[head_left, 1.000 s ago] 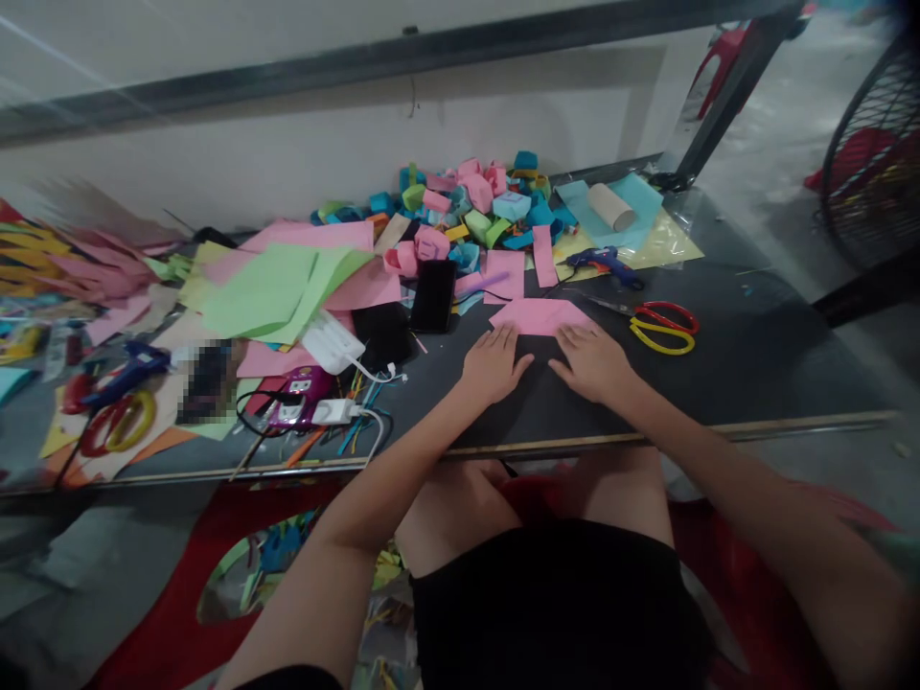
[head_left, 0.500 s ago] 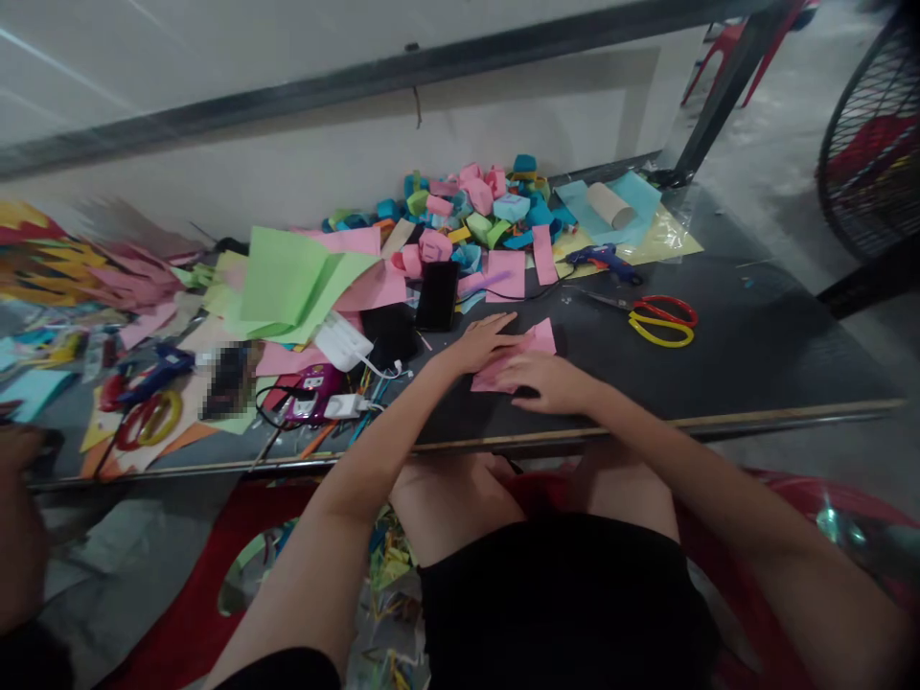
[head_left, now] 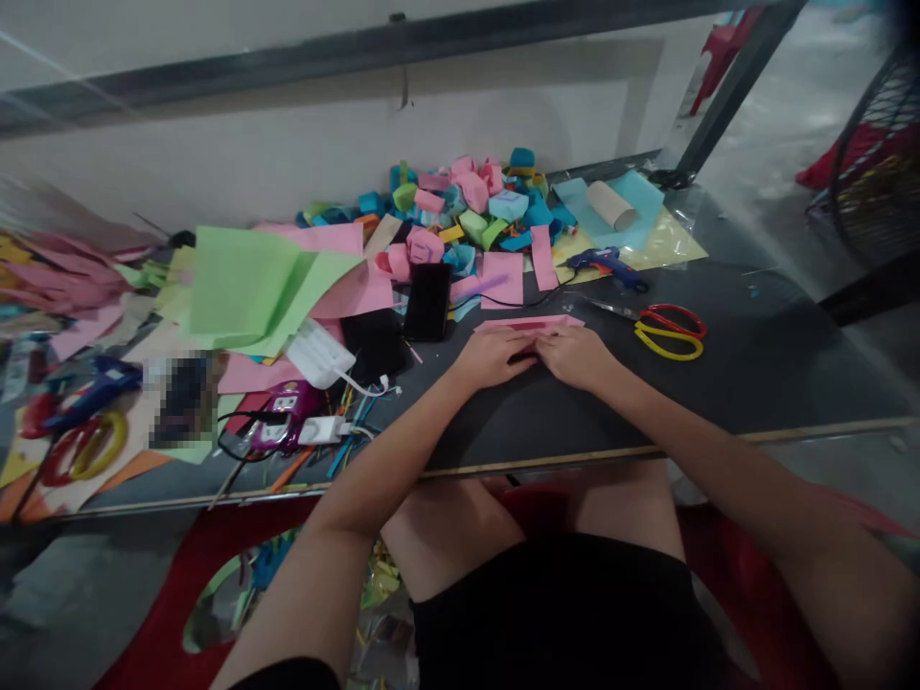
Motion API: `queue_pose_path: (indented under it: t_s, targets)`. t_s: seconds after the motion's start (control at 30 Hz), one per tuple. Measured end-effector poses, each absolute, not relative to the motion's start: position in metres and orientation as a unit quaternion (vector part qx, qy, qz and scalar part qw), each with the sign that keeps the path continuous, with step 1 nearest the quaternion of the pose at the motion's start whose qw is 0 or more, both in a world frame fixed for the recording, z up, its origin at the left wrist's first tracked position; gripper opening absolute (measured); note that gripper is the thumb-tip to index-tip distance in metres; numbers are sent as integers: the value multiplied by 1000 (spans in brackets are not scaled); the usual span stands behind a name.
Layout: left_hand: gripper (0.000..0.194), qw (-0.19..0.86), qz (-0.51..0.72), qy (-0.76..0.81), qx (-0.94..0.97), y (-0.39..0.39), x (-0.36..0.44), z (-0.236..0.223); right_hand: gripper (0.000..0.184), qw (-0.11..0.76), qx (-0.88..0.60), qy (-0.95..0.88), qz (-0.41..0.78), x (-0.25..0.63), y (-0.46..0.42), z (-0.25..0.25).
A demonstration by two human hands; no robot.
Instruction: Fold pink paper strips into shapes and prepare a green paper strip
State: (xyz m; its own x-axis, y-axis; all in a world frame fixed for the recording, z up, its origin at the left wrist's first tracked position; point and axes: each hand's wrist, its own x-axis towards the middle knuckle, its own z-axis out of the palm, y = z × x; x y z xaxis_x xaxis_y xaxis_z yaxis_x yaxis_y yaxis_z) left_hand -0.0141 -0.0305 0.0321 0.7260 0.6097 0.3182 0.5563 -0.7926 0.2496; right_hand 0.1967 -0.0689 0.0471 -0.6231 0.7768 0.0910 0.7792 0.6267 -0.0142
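Observation:
A piece of pink paper [head_left: 528, 323] lies on the dark table in front of me, partly folded, with its far edge raised. My left hand [head_left: 497, 358] closes on its near left side. My right hand [head_left: 573, 356] grips the near right side, and the two hands almost meet at the middle. My fingers cover most of the near edge. To the right lie scissors [head_left: 670, 332] with one red and one yellow handle. Beyond the hands are a flat pink paper square [head_left: 502, 280] and a narrow pink strip [head_left: 544, 258].
A heap of curled paper pieces [head_left: 471, 196] sits at the back. A blue glue gun [head_left: 610, 264] rests by a cardboard tube [head_left: 610, 205]. A black phone [head_left: 427, 301], green paper [head_left: 244, 287] and a purple power strip [head_left: 287, 414] with cables lie leftward. A fan [head_left: 881, 163] stands at right.
My hands went from lying spread over the flat pink paper to gripping its near edge side by side. The paper turned and folded into a narrower shape. The view shifted slightly.

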Motion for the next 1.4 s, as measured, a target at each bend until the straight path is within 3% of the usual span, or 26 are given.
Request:
queue_pose_path:
  t_s: [0.1,0.27,0.4,0.67,0.83,1.1,1.3,1.4]
  targets:
    - [23,84,202,319,922,-37,-19,23,35,74,-413,-908,18,206,-57,46]
    - [23,114,244,318,909,-27,-22,20,21,196,-407,-877,165,231,-31,39]
    - [18,157,300,375,863,-19,-22,19,24,246,-460,-824,222,234,-23,33]
    - [22,187,296,491,798,-20,-20,24,40,228,-582,-759,181,228,-26,37]
    - [20,174,282,523,785,-23,-18,27,39,189,-618,-751,133,221,-30,39]
    - [28,146,285,565,760,-29,-11,24,41,195,-624,-754,53,210,-44,33]
    - [23,133,268,604,738,-32,-9,25,28,176,-628,-757,36,207,-46,33]
    - [18,69,276,613,737,-35,-7,26,25,165,-621,-766,6,205,-51,36]
